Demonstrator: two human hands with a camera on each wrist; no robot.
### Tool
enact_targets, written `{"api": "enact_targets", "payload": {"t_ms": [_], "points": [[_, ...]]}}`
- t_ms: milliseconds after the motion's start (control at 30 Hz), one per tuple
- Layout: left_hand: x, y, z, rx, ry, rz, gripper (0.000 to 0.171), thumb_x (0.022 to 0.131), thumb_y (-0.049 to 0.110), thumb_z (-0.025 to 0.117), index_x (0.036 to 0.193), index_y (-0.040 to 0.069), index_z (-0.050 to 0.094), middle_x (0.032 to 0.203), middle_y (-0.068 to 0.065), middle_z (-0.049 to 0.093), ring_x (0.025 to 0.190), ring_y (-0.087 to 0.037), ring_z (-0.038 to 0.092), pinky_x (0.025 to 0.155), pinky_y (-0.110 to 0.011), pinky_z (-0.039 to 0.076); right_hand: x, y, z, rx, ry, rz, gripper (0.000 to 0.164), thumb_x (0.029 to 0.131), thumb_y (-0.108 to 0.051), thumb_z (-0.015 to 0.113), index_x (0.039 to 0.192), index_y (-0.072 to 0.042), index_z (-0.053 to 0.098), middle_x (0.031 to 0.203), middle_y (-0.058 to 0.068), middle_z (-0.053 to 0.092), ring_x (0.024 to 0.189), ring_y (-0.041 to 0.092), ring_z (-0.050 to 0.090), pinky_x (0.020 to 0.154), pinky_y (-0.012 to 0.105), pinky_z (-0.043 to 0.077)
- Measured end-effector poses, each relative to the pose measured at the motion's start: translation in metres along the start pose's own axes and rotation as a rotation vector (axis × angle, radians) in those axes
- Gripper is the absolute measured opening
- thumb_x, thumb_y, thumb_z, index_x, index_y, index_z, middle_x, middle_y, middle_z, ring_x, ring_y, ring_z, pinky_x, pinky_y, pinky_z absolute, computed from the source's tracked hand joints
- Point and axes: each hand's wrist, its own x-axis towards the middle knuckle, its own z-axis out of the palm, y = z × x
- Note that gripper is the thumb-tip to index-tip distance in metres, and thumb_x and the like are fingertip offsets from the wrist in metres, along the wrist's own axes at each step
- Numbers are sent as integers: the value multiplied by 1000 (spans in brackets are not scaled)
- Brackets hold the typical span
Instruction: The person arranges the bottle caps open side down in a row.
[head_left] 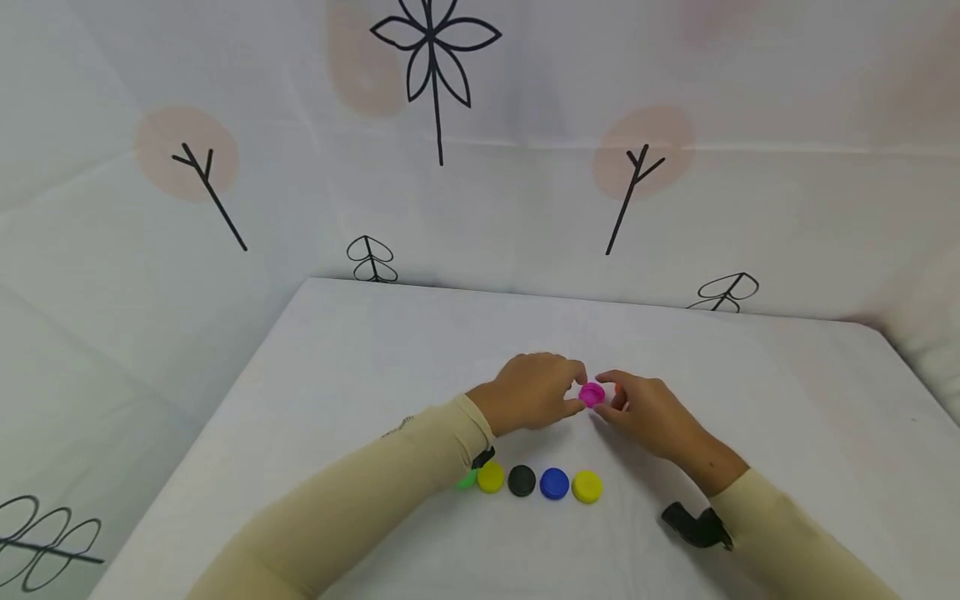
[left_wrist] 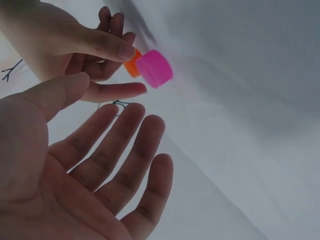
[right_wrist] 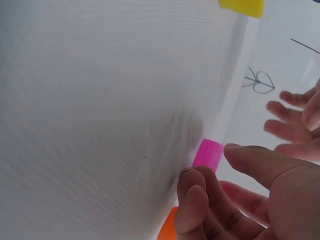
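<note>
A pink bottle cap lies on the white table between my two hands, its hollow side facing up. My left hand is at its left, thumb and fingers spread apart around that side; the left wrist view shows the palm holding nothing. From the right comes my right hand, thumb and forefinger apart at the cap's edge, the other fingers bent inward. An orange cap is right beside the pink one, partly hidden behind the right fingers in the head view.
Closer to me is a row of caps: green, yellow, black, blue and another yellow. My left sleeve partly covers the green one. A patterned white cloth hangs behind the table.
</note>
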Motion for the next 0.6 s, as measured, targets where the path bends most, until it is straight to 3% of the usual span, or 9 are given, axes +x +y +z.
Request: {"api": "enact_targets", "payload": {"t_ms": [200, 467, 600], "points": [[12, 1, 3, -4, -39, -26, 40, 96, 41, 66, 131, 22, 63, 126, 7, 69, 114, -11, 65, 89, -26, 54, 4, 0, 3, -13, -34, 24, 46, 89, -16, 75, 130, -1, 60, 77, 4, 63, 67, 15, 55, 62, 24, 52], [24, -1, 13, 15, -73, -49, 38, 95, 38, 68, 129, 21, 64, 124, 7, 70, 109, -11, 64, 89, -28, 54, 4, 2, 3, 5, -38, 0, 38, 88, -14, 76, 122, -2, 64, 77, 3, 63, 67, 15, 54, 61, 25, 50], [30, -1, 19, 27, -95, -48, 34, 95, 35, 69, 125, 20, 66, 116, 7, 71, 98, -9, 64, 84, -27, 54, 4, 4, 4, 21, -37, -16, 35, 88, -14, 76, 119, -2, 66, 77, 2, 64, 67, 14, 55, 61, 25, 49]]}}
